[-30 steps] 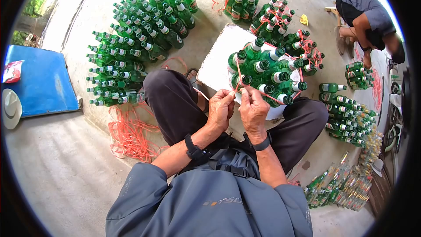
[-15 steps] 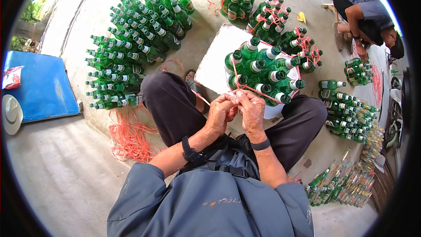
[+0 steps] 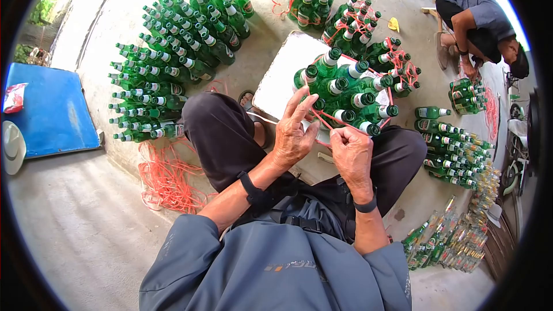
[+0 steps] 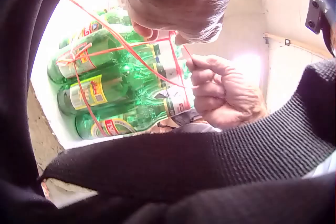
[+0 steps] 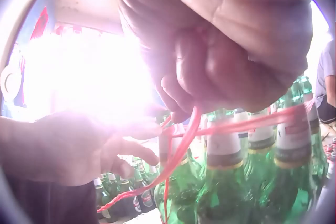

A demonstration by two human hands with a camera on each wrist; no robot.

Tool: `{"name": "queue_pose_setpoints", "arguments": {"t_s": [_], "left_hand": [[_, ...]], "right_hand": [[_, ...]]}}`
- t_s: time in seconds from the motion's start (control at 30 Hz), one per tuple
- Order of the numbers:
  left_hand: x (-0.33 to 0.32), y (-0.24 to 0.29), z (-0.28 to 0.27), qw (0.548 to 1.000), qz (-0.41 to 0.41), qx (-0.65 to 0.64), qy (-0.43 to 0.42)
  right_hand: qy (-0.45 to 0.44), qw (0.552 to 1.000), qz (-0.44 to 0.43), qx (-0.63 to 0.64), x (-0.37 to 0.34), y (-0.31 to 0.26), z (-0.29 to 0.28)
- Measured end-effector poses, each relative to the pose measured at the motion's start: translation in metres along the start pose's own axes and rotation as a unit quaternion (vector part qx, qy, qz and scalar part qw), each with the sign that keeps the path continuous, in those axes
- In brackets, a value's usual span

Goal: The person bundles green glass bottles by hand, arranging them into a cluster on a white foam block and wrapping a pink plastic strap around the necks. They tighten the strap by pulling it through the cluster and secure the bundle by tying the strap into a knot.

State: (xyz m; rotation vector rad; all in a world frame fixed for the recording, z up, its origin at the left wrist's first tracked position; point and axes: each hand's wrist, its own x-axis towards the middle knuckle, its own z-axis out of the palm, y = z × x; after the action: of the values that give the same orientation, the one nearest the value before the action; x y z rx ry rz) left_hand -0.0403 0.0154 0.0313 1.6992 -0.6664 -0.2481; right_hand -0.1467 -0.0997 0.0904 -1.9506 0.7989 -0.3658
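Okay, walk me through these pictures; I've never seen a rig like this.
There's no robot here: a seated person wears one camera on the head and one on each wrist. The head picture looks down over everything; each wrist picture looks closely at that hand's work.

On a white slab stand green bottles with red string around them. The right hand grips that string in curled fingers. The left hand is open beside the bottle necks. More bottles stand on the floor.

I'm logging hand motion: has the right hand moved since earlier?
Yes. Against the bundled green bottles in the head view, the right hand has shifted rightward and slightly down the picture.
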Motion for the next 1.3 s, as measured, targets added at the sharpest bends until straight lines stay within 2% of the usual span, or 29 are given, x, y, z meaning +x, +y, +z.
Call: {"name": "queue_pose_setpoints", "arguments": {"t_s": [0.07,0.17,0.2,0.27,0.37,0.53,0.67,0.77,0.87,1.07,1.2,1.3], "left_hand": [[0.005,0.000,-0.002,1.000,0.023,0.018,-0.002],[0.012,-0.018,0.003,0.993,0.118,0.006,0.003],[0.013,-0.021,0.004,0.994,0.106,-0.006,-0.007],[0.015,-0.027,0.005,0.996,0.080,-0.028,-0.026],[0.013,-0.040,0.006,0.996,0.078,-0.008,-0.031],[0.015,-0.023,0.007,0.996,0.070,0.054,-0.010],[0.016,-0.013,0.004,0.998,0.030,0.051,-0.036],[0.015,-0.011,0.004,0.998,0.011,0.052,-0.035],[0.013,-0.021,0.009,0.996,0.065,0.055,-0.003],[0.015,-0.021,0.006,0.990,0.101,0.097,0.007],[0.015,-0.018,0.004,0.992,0.089,0.093,0.005],[0.013,-0.016,0.004,0.991,0.094,0.095,0.015]], "right_hand": [[0.014,0.999,-0.033,-0.038,0.002,-0.001,-0.009],[0.019,0.996,-0.049,-0.068,0.007,-0.008,-0.021],[0.025,0.991,-0.083,-0.107,0.009,-0.009,-0.024],[0.029,0.990,-0.083,-0.111,0.011,-0.007,-0.026],[0.047,0.986,-0.080,-0.136,0.018,-0.004,-0.031],[0.054,0.981,-0.102,-0.153,0.039,0.000,-0.041],[0.020,0.965,-0.089,-0.247,0.049,0.004,-0.041],[0.046,0.934,-0.133,-0.329,0.050,0.007,-0.034],[0.042,0.909,-0.137,-0.391,0.048,0.007,-0.029],[0.015,0.884,-0.166,-0.436,0.050,0.005,-0.033],[0.010,0.879,-0.188,-0.438,0.051,-0.003,-0.039],[-0.023,0.868,-0.172,-0.464,0.047,0.002,-0.035]]}}
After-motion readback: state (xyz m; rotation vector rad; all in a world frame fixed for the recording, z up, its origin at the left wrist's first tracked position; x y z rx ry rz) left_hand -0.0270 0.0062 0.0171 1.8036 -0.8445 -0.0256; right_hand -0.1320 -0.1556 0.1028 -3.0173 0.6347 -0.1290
